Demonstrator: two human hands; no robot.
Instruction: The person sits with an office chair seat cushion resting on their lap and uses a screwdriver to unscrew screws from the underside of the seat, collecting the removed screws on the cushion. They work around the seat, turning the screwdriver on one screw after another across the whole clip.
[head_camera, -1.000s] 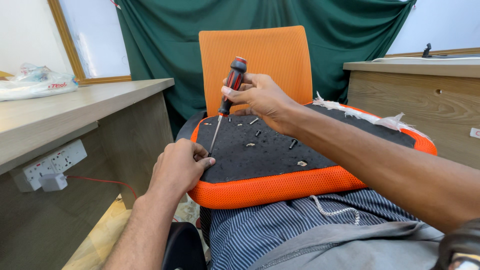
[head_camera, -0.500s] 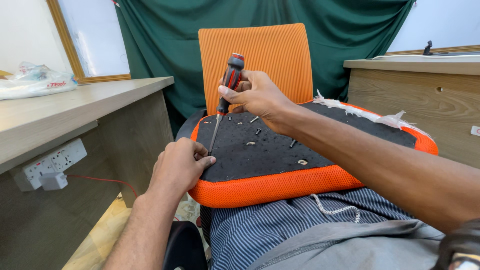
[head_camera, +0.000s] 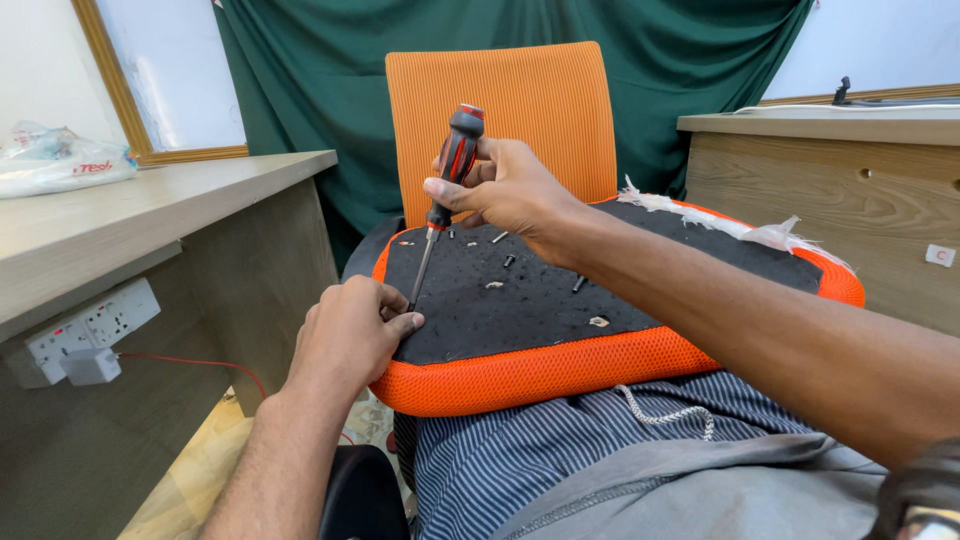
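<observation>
Screwdriver, red-and-black handle, slim steel shaft, tip near-vertical on black seat underside.

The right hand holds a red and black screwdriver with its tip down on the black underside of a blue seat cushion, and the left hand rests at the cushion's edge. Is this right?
Not quite: the head view shows the cushion is orange, not blue. The rest stands: the right hand holds the screwdriver tip down on the black underside, and the left hand rests at the edge.
</observation>
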